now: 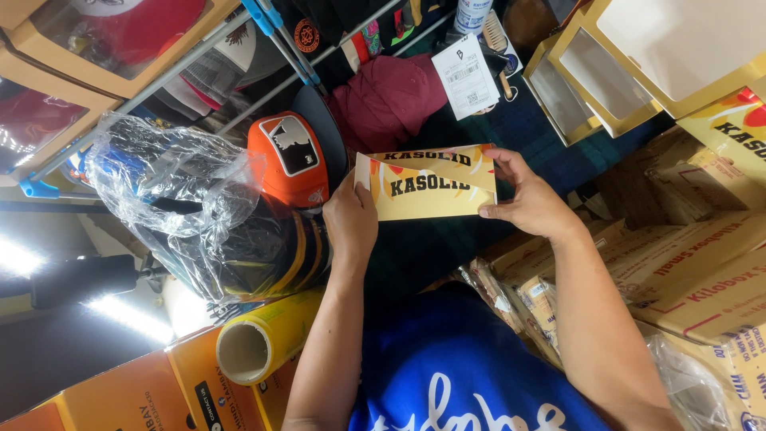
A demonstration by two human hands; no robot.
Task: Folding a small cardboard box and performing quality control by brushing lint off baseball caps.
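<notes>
left hand [351, 219] and right hand [531, 203] raised, fingers pinching

Flat yellow cardboard box [427, 185], partly folded, held level mid-air.

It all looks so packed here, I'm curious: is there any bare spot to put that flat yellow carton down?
One bare patch shows: the dark blue cloth surface under the flat yellow cardboard carton, between the left hand and right hand. Elsewhere it is crowded: orange cap and crumpled clear plastic bag on one side, brown cardboard boxes on the other, maroon cap beyond.
</notes>
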